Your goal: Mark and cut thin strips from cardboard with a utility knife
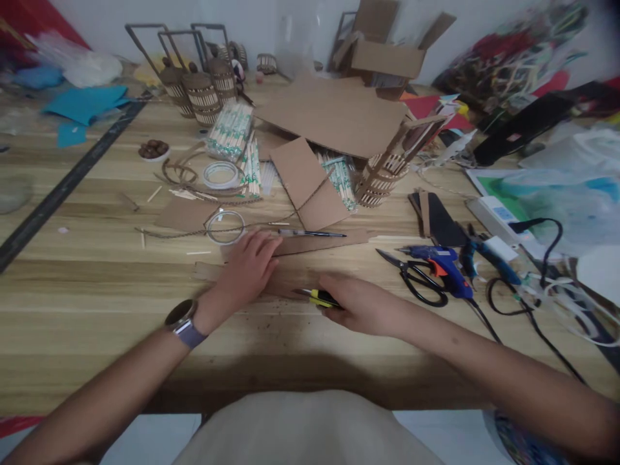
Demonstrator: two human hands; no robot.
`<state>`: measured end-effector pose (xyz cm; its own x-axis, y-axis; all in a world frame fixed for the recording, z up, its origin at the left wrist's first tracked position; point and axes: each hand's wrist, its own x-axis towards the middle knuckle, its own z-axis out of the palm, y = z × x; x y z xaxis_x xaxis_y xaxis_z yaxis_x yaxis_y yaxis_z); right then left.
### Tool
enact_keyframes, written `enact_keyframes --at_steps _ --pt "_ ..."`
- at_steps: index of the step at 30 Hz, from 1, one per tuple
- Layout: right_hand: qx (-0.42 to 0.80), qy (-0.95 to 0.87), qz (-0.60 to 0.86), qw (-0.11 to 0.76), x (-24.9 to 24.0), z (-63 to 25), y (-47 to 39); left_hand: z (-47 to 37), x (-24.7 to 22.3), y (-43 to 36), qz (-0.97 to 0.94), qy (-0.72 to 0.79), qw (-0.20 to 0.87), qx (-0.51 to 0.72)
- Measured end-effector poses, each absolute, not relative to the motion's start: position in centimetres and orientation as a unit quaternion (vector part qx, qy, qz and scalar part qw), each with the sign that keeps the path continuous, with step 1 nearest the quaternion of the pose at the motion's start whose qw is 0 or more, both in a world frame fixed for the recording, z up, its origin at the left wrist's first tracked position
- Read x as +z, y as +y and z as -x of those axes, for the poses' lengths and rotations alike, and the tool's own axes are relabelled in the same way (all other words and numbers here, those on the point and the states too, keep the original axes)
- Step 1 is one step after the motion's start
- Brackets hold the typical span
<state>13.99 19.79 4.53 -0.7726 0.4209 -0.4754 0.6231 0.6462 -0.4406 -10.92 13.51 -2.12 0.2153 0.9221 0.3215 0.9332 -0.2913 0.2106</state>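
Observation:
My right hand is closed around a yellow and black utility knife, its blade out and pointing left. The blade tip lies at a brown cardboard strip on the table. My left hand lies flat with fingers stretched out, pressing on the cardboard and holding nothing. Its palm hides part of the strip. Just beyond the fingertips is a longer cardboard piece, with a black pen along its far edge. Small dark crumbs are scattered on the wood in front of the strip.
To the right lie black scissors and a blue glue gun with its cord. Farther back are a roll of tape, bundles of chopsticks, cardboard sheets and a stick-and-cardboard bucket model. More bucket models stand at back left.

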Motion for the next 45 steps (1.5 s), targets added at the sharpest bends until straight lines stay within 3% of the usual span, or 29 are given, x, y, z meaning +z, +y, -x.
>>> enact_keyframes --at_steps 7,20,28,45 --pt "-0.253 0.911 -0.254 0.203 4.4 -11.3 20.3 9.2 -3.5 14.3 0.767 -0.629 0.032 -0.122" --pt "-0.164 0.906 -0.255 0.295 6.2 -9.4 19.7 8.9 -3.2 14.1 0.762 -0.639 0.019 -0.106" --pt "-0.046 0.901 -0.252 0.350 8.0 -7.4 18.5 8.9 -3.3 14.1 0.763 -0.635 0.014 -0.122" --pt "-0.034 0.906 -0.255 0.337 7.7 -6.1 17.3 8.8 -3.3 14.1 0.762 -0.637 0.017 -0.116"
